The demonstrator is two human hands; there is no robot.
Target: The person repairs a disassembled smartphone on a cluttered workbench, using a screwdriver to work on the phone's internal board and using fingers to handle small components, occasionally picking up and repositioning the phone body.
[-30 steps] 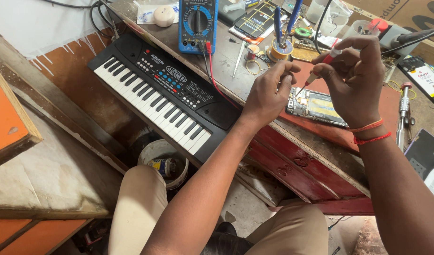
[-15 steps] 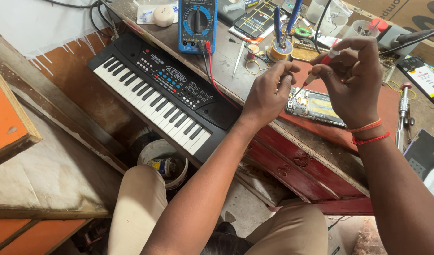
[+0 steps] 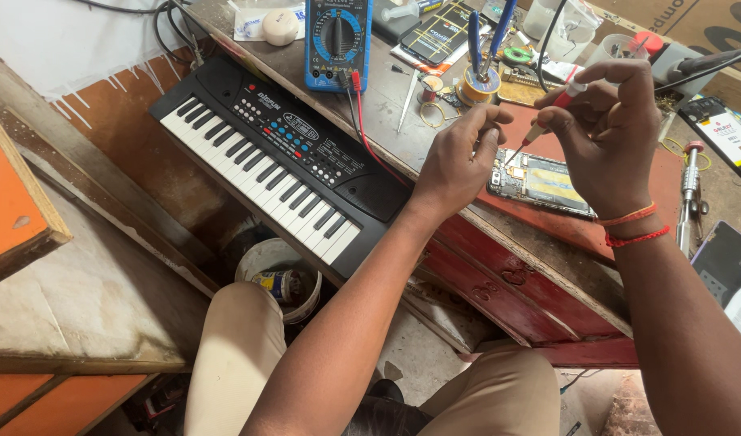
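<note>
Knees in tan trousers sit nearest. Above them the left hand (image 3: 459,161) presses curled fingers on an opened phone (image 3: 540,182) on the worn surface (image 3: 387,105); just right, the right hand (image 3: 609,137) pinches a red-handled screwdriver (image 3: 548,117), tip on the phone. Left lies a black keyboard (image 3: 274,165); beyond, a blue multimeter (image 3: 337,40) and brown cardboard box (image 3: 693,24).

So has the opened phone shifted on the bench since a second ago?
No. The opened phone lies just as before, right of the keyboard, under the left hand.
</note>
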